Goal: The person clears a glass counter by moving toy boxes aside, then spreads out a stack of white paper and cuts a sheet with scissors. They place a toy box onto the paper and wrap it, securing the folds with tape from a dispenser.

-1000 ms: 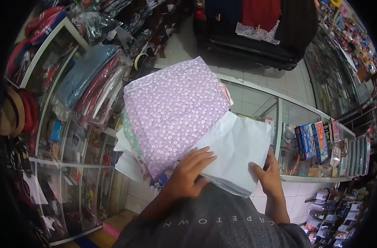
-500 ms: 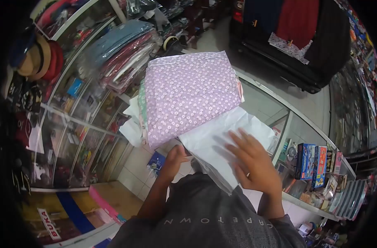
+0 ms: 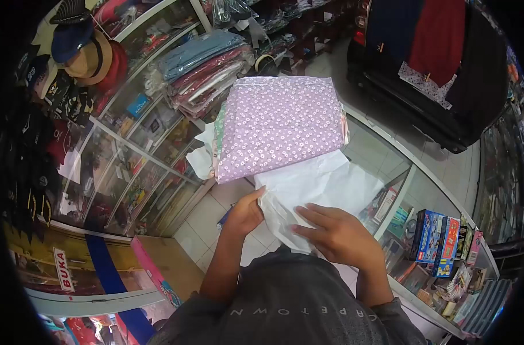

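Observation:
A folded purple cloth with small white flowers [image 3: 285,126] lies on a stack of other folded fabrics on the glass counter. From its near edge a crinkled white paper sheet [image 3: 325,181] spreads toward my body, its front part hanging over the counter's edge. My left hand [image 3: 246,214] pinches the sheet's left edge between thumb and fingers. Over the sheet's near part, my right hand [image 3: 345,234] lies with fingers stretched and slightly apart, touching the paper. Green fabric [image 3: 219,131] and white paper pieces [image 3: 200,162] stick out at the stack's left.
Bagged folded garments [image 3: 207,66] are piled at the back left beside a tape roll. Hats [image 3: 89,54] hang at far left. Toy boxes [image 3: 427,236] stand on the right counter. A cardboard box [image 3: 170,261] sits at lower left. Dark and red cloths hang at the back right.
My left hand has moved up to the sheet's left edge and taken hold of it. My right hand has come lower and nearer my body. The view has shifted, so the scene sits further right.

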A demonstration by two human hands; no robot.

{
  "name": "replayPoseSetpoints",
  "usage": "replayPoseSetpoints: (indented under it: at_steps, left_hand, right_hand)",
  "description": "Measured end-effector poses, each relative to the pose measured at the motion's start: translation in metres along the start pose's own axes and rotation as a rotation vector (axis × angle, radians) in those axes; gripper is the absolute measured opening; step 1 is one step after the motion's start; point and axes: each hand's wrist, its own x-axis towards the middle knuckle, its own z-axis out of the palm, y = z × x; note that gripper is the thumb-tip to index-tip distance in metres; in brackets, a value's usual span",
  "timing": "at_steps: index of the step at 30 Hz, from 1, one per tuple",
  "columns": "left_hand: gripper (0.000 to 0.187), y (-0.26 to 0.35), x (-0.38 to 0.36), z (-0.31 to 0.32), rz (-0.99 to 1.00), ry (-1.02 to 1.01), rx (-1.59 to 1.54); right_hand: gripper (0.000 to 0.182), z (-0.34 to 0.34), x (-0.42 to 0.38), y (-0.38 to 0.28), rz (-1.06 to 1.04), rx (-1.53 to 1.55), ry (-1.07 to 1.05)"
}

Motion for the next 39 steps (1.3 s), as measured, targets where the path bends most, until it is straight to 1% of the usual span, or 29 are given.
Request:
replayPoseSetpoints:
  at_steps: [1,3,4,6,7,9,10,11,13,14,15,16,17,18,19,20,21,23,24,26,27,29,30,31,33,34,35,37,39]
  left_hand:
    - [0.047,0.000,-0.001,-0.001,0.004,0.001,0.000]
    - [0.040,-0.001,0.000,-0.006,0.153,-0.066,0.111]
    - [0.040,-0.002,0.000,-0.007,0.157,-0.069,0.111]
    - [0.051,-0.003,0.001,-0.008,0.218,0.041,0.232]
    - [0.051,-0.007,0.000,-0.007,0.223,0.037,0.232]
    - [0.065,-0.021,-0.002,-0.002,0.407,0.391,0.457]
    - [0.073,-0.025,-0.004,-0.001,0.500,0.570,0.568]
    - [0.073,-0.026,-0.007,-0.004,0.511,0.563,0.569]
    - [0.067,-0.019,-0.018,0.003,1.070,0.678,0.728]
    - [0.067,-0.011,-0.026,0.004,1.142,0.669,0.735]
    - [0.067,0.003,-0.031,0.009,1.145,0.669,0.731]
    - [0.065,0.020,-0.033,0.012,1.256,0.663,0.828]
    - [0.064,0.038,-0.033,0.015,1.368,0.655,0.925]
    - [0.064,0.059,-0.032,0.018,1.373,0.656,0.918]
    - [0.063,0.081,-0.029,0.023,1.257,0.650,1.029]
    - [0.062,0.104,-0.024,0.028,1.141,0.642,1.136]
    - [0.061,0.122,-0.013,0.028,1.151,0.679,1.228]
    - [0.063,0.148,-0.001,0.041,0.958,0.712,1.258]
    - [0.063,0.160,0.011,0.034,0.971,0.716,1.248]
    - [0.076,0.178,0.045,0.008,0.455,0.643,1.289]
    - [0.076,0.181,0.050,0.007,0.467,0.644,1.287]
    - [0.089,0.182,0.059,0.004,0.450,0.724,1.429]
    - [0.080,0.183,0.058,0.007,0.364,0.671,1.411]
    - [0.080,0.180,0.056,0.008,0.364,0.669,1.411]
    - [0.063,0.172,0.050,0.015,0.475,0.435,1.056]
    - [0.057,0.173,0.059,0.009,0.465,0.417,1.038]
    - [0.057,0.172,0.060,0.008,0.465,0.415,1.041]
    - [0.053,0.168,0.062,0.006,0.605,0.303,0.962]
    - [0.053,0.168,0.060,0.004,0.628,0.262,0.938]
  right_hand:
    - [0.066,-0.001,0.000,-0.003,0.026,0.059,-0.001]
    - [0.063,-0.001,-0.002,-0.005,0.043,0.059,0.039]
    - [0.057,0.001,-0.005,-0.001,0.057,0.052,-0.002]
    - [0.052,-0.001,-0.007,-0.001,0.070,0.038,-0.042]
    - [0.046,-0.003,-0.006,-0.002,0.118,0.047,-0.053]
    - [0.041,-0.005,-0.003,-0.001,0.164,0.051,-0.060]
    - [0.039,-0.004,0.001,0.004,0.133,0.051,0.012]
    - [0.037,-0.006,0.006,0.008,0.101,0.049,0.087]
    - [0.035,-0.017,0.015,0.009,0.129,0.011,0.107]
    - [0.034,-0.016,0.017,0.014,0.163,-0.012,0.170]
    - [0.034,-0.017,0.021,0.018,0.195,-0.035,0.230]
    - [0.040,-0.023,0.027,0.017,0.244,-0.002,0.206]
    - [0.040,-0.022,0.034,0.020,0.242,-0.006,0.205]
    - [0.045,-0.015,0.042,0.027,0.218,-0.016,0.260]
    - [0.050,-0.010,0.050,0.033,0.191,-0.027,0.317]
    - [0.062,-0.007,0.058,0.038,0.226,-0.017,0.254]
    - [0.062,0.001,0.064,0.045,0.218,-0.024,0.254]
    - [0.068,0.021,0.078,0.063,0.211,-0.113,0.336]
    - [0.073,0.028,0.084,0.071,0.227,-0.127,0.320]
    - [0.074,0.043,0.088,0.086,0.220,-0.155,0.310]
    - [0.075,0.050,0.089,0.094,0.224,-0.172,0.301]
    - [0.077,0.062,0.087,0.101,0.241,-0.110,0.275]
    - [0.077,0.064,0.087,0.100,0.238,-0.100,0.288]
    - [0.077,0.066,0.087,0.100,0.235,-0.088,0.300]
    - [0.080,0.069,0.086,0.099,0.270,-0.104,0.296]
    - [0.079,0.071,0.086,0.100,0.259,-0.103,0.299]
    - [0.079,0.071,0.086,0.102,0.246,-0.103,0.304]
    - [0.076,0.071,0.085,0.102,0.242,-0.092,0.297]
    - [0.073,0.073,0.085,0.102,0.242,-0.088,0.300]
